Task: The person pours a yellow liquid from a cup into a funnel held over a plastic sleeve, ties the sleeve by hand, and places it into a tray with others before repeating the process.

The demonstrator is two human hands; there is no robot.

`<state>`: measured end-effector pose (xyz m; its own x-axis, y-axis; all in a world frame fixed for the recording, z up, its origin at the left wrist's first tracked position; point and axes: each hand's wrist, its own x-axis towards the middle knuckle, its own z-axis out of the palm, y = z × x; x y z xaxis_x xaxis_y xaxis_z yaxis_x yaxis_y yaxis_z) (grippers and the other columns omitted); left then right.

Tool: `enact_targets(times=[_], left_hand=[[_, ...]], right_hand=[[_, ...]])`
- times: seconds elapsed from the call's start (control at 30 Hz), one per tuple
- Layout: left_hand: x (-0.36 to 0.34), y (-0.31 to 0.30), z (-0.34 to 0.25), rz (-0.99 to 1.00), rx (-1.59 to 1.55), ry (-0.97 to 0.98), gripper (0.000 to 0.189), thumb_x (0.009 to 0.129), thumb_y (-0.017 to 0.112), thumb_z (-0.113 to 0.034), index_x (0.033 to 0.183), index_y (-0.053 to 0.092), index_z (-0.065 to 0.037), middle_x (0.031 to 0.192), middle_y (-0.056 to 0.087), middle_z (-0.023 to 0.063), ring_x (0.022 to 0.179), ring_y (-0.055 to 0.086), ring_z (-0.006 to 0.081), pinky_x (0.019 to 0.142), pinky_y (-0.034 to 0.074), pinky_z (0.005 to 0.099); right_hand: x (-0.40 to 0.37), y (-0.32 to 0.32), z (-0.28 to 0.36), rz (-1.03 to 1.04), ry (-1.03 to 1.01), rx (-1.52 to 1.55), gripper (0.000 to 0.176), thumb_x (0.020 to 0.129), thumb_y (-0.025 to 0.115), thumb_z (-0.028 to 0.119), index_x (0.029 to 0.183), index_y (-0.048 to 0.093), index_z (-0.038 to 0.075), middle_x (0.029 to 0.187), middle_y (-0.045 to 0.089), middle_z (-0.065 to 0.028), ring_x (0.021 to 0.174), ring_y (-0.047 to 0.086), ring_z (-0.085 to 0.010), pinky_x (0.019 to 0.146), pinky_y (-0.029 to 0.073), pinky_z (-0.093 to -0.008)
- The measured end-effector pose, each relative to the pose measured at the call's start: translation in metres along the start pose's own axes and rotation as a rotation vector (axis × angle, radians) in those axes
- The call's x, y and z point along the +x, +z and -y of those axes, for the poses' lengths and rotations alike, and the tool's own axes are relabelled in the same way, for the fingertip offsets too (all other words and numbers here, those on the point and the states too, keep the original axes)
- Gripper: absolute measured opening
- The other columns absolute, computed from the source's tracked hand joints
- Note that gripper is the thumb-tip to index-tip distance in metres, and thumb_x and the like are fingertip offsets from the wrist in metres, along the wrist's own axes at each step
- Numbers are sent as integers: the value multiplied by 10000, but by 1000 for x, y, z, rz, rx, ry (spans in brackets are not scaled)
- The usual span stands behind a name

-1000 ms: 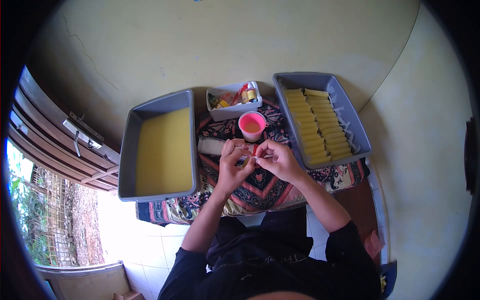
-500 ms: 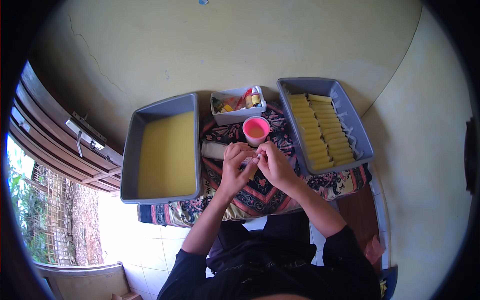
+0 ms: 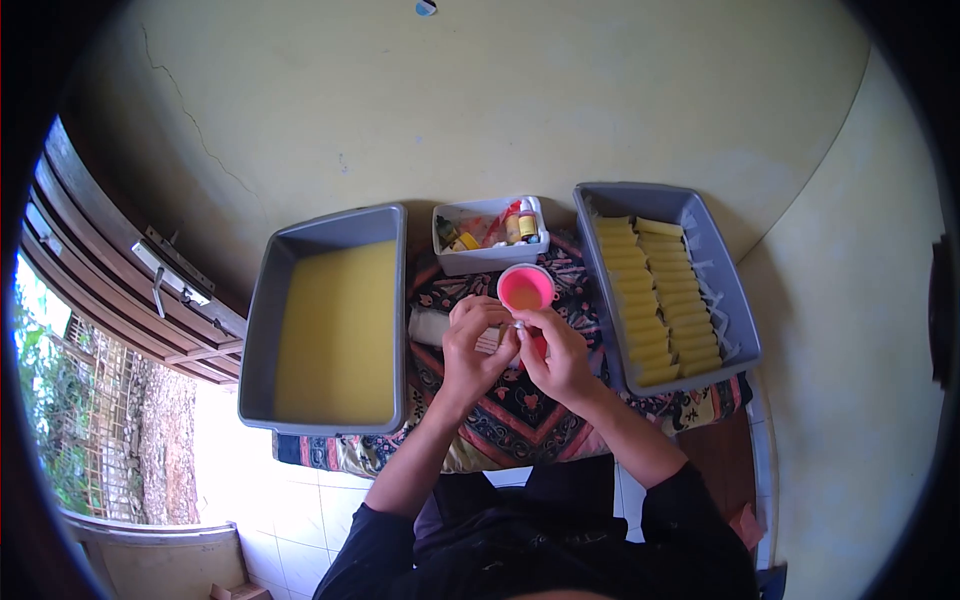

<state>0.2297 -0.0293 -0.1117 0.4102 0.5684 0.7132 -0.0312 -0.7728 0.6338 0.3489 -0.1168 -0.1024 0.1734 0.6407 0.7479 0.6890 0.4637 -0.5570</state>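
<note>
My left hand (image 3: 472, 352) and my right hand (image 3: 558, 362) meet over the patterned cloth (image 3: 515, 408), fingers closed in pinches. Between their fingertips shows a small white piece (image 3: 518, 325), too small to name. Just beyond the fingers stands a white cup with a pink inside (image 3: 526, 288), holding something light-coloured. A white folded bundle (image 3: 428, 326) lies left of my left hand, partly covered by it. Something red shows below my right fingers, mostly hidden.
On the left is a grey tub (image 3: 400, 330) with a flat yellow layer inside. The grey tub on the right (image 3: 735, 300) holds rows of yellow rolls (image 3: 630, 300) with whitish ends. A white box (image 3: 490, 262) with small bottles (image 3: 527, 222) stands against the wall.
The whole view has shifted, so the tubs and cup appear lower. My hands stay together, with the fingers slightly rearranged around the small white piece; a red patch now shows beneath them.
</note>
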Motion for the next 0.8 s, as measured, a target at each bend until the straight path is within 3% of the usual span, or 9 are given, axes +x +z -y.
enact_targets(times=[0.13, 0.23, 0.43, 0.53, 0.6, 0.73, 0.8], left_hand=[[1, -3, 1, -32, -54, -89, 184, 673, 680, 21, 852, 647, -4, 871, 651, 97, 946, 583, 236, 860, 453, 359], [-5, -6, 8, -44, -80, -51, 184, 677, 672, 40, 858, 664, 10, 902, 649, 100, 934, 576, 225, 857, 451, 343], [-10, -5, 2, -72, -224, -145, 165, 696, 647, 69, 851, 676, 21, 896, 647, 95, 908, 569, 201, 844, 449, 321], [-16, -3, -3, -116, -230, -169, 169, 673, 684, 7, 835, 702, -37, 802, 662, 83, 833, 599, 202, 800, 454, 329], [-17, -5, -5, -62, -151, -43, 180, 674, 686, 6, 846, 707, -42, 815, 662, 75, 827, 602, 195, 791, 455, 326], [-16, -10, -10, -18, -142, -38, 188, 681, 680, 40, 852, 714, -32, 863, 652, 100, 910, 586, 205, 827, 448, 328], [-14, -10, -12, 21, -63, 74, 132, 706, 698, -18, 834, 694, -48, 861, 655, 85, 938, 585, 225, 858, 413, 352]], right_hand=[[4, 4, -6, -12, -56, 42, 291, 844, 562, -18, 1134, 547, -10, 910, 614, -141, 735, 639, -241, 630, 509, -307], [0, 8, -7, 28, 92, 160, 293, 845, 560, -13, 1138, 570, -4, 883, 623, -132, 717, 641, -233, 609, 508, -301], [6, 2, -7, 5, -36, 50, 252, 817, 602, -20, 1067, 619, 8, 862, 634, -122, 713, 645, -221, 587, 506, -297], [1, -3, -3, -6, -54, 19, 180, 801, 631, -16, 980, 617, 0, 857, 634, -112, 694, 644, -209, 571, 499, -287], [0, -5, 2, 29, -7, -1, 105, 794, 640, -12, 885, 589, -4, 824, 629, -105, 653, 634, -198, 554, 491, -270], [-6, -2, 2, -5, 123, 106, 95, 801, 642, -4, 849, 560, -14, 758, 614, -75, 608, 614, -145, 534, 478, -248], [-6, -3, 5, -3, 267, 247, 65, 830, 615, -10, 856, 557, -21, 708, 597, -43, 588, 589, -87, 522, 467, -228]])
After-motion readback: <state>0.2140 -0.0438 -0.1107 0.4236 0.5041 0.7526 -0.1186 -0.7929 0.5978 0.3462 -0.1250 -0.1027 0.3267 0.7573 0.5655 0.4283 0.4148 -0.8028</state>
